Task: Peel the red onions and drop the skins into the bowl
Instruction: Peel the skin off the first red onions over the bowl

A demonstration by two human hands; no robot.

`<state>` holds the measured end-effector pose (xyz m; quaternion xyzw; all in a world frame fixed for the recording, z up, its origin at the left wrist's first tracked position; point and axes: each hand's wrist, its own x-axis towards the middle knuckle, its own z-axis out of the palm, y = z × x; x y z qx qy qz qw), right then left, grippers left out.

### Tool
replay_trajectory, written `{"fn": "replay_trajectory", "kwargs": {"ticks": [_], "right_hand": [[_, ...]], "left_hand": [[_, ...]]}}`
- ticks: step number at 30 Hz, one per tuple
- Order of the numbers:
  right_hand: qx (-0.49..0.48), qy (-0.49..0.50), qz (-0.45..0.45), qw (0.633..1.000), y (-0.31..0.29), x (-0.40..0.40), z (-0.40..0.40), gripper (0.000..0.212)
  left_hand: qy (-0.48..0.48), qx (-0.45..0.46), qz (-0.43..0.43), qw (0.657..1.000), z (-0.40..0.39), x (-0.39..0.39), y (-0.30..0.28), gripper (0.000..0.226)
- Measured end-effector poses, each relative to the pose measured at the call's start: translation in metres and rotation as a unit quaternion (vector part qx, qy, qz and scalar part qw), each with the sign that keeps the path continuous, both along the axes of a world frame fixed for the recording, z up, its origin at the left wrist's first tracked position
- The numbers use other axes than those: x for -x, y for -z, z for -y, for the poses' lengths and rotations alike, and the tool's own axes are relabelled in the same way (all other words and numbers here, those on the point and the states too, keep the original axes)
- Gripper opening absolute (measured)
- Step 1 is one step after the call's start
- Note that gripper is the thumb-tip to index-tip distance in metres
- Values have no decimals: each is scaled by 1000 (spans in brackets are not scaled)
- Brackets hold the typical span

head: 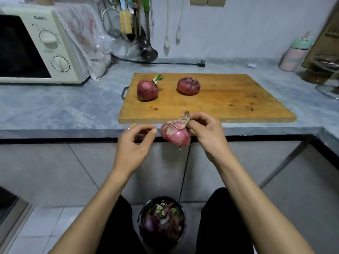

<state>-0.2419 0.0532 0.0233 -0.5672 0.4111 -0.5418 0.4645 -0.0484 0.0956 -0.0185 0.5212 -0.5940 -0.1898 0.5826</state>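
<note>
Bowl (162, 219) sits at 6 o'clock on the floor between my knees, w/ purple skins and green scraps inside. Above it, approx. frame centre, my right hand (206, 132) grips a half-peeled onion (176, 133), thumb and fingers pinching a dry skin flap (183, 119) at its top. My left hand (136, 142) is just beside the onion at 9 o'clock, fingers loosely curled, holding nothing. Beyond, at 12, a cutting board (229, 99) on the counter (55, 105) carries 2 unpeeled onions: sprouted onion (147, 90) left, round onion (188, 85) right, well apart. Microwave (36, 46) at 10 o'clock.
</note>
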Motion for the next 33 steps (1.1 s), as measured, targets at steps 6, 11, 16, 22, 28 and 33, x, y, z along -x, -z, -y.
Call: {"fn": "replay_trajectory", "kwargs": {"ticks": [6, 11, 16, 22, 28, 33], "right_hand": [[-97, -24, -23, 995, 98, -9, -37, 11], [-128, -34, -82, 988, 150, -12, -55, 13], [-117, -42, -175, 977, 197, -17, -50, 12], [-130, -54, -160, 977, 218, -12, -51, 17], [-75, -23, -226, 971, 214, -15, -56, 14], [41, -4, -277, 960, 201, -19, -51, 15]], "left_hand": [[166, -196, -102, 961, -25, 29, 81, 46], [125, -237, -132, 954, -51, 25, 142, 48], [87, -275, -96, 953, -56, 10, 184, 61], [98, -274, -47, 955, -51, 8, 197, 46], [117, -257, -36, 959, -56, 13, 198, 30], [51, -215, -18, 975, -51, 23, 182, 13]]}}
